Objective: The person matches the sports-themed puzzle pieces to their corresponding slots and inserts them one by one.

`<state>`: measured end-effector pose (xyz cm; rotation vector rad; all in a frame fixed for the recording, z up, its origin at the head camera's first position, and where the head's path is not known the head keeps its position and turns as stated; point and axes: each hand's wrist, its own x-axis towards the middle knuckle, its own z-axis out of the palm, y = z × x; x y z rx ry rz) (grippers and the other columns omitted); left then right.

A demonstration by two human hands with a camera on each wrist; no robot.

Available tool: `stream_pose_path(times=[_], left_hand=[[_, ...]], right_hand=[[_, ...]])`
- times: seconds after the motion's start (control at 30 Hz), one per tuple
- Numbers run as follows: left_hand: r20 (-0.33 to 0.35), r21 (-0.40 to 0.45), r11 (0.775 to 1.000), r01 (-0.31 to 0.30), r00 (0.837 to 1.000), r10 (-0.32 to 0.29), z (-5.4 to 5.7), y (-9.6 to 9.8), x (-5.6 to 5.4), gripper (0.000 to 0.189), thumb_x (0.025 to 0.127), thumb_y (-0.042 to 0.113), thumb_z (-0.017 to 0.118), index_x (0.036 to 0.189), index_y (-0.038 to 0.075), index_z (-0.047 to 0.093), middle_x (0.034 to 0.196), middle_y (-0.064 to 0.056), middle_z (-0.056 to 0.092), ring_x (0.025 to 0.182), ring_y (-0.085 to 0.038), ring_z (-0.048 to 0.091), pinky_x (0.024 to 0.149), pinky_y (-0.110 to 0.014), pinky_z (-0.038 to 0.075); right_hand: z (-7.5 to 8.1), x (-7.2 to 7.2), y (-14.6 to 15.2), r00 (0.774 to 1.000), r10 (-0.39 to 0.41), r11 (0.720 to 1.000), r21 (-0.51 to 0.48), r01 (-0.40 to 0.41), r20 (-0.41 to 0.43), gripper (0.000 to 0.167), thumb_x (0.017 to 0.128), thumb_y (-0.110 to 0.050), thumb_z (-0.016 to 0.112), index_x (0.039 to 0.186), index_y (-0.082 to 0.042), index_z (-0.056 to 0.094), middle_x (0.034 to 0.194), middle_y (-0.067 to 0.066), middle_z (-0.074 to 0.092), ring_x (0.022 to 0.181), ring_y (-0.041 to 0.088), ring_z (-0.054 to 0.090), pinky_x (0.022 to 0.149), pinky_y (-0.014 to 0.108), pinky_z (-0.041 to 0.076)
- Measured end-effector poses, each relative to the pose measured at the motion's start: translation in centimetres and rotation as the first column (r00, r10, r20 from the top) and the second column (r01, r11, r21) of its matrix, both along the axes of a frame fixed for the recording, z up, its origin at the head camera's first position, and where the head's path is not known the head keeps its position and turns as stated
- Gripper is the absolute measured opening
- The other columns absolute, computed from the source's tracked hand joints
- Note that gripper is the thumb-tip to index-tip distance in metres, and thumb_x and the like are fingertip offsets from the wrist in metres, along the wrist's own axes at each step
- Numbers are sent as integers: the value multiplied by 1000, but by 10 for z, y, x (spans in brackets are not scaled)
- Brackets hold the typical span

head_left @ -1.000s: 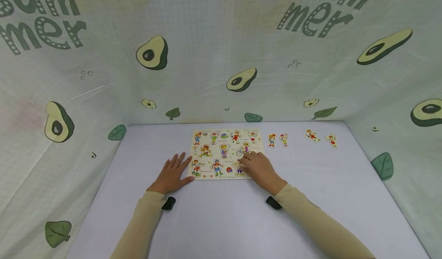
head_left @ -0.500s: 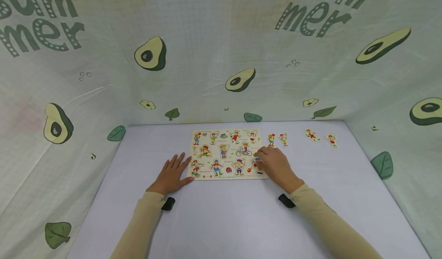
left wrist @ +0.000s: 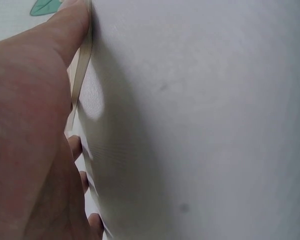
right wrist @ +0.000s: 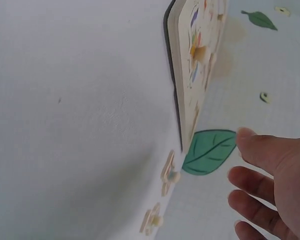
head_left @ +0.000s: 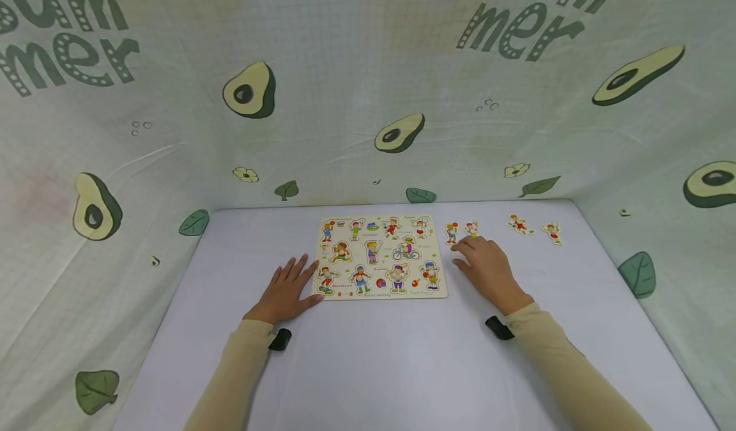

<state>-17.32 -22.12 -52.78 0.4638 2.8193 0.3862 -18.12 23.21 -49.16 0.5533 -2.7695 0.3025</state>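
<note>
We see the board (head_left: 359, 252) lying flat on the white table (head_left: 391, 354), face up, with its figures in three rows. Our left hand (head_left: 283, 290) lies palm down at its left edge, fingers straight and spread, and the thumb touches the edge near the lower left corner. Our right hand (head_left: 487, 270) is to the right of the board, apart from it, with nothing in its grasp; the right wrist view shows its fingers loosely bent and separate. Its fingertips are just beside the ball piece (head_left: 452, 232) and partly cover the green piece (head_left: 472, 227), though we cannot tell whether they touch either. Farther right lie the football piece (head_left: 519, 225) and the red piece (head_left: 552, 232), near each other. In the right wrist view we see small knobs on the two nearer pieces. Behind the table hangs a pale curtain (head_left: 322, 99) printed with avocados and leaves.
</note>
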Motion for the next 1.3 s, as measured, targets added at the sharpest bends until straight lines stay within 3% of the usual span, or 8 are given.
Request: stream_pose_path(times=[0.6, 1.07, 1.3], left_hand=[[7, -15, 1000, -8, 1000, 8, 1, -1, -3, 84, 102, 51, 66, 168, 11, 30, 176, -20, 17, 161, -47, 10, 130, -66, 9], [1, 6, 1000, -1, 1000, 1, -6, -3, -1, 86, 101, 53, 65, 169, 13, 29, 176, -19, 16, 162, -46, 9, 130, -65, 8], [23, -2, 1000, -7, 1000, 7, 0, -1, 0, 85, 102, 53, 65, 168, 13, 30, 176, -20, 16, 162, -47, 9, 130, -65, 8]], right_hand=[[-6, -21, 51, 997, -81, 996, -49, 81, -5, 30, 88, -5, 84, 115, 3, 75, 112, 21, 73, 101, 43, 68, 84, 57, 56], [-12, -44, 54, 991, -102, 994, -14, 104, 82, 35, 92, -7, 82, 123, 6, 70, 121, 26, 70, 108, 45, 67, 90, 59, 58], [-12, -53, 55, 987, -110, 993, -18, 113, 116, 35, 92, -5, 81, 124, 6, 71, 122, 27, 70, 108, 46, 67, 91, 59, 58]])
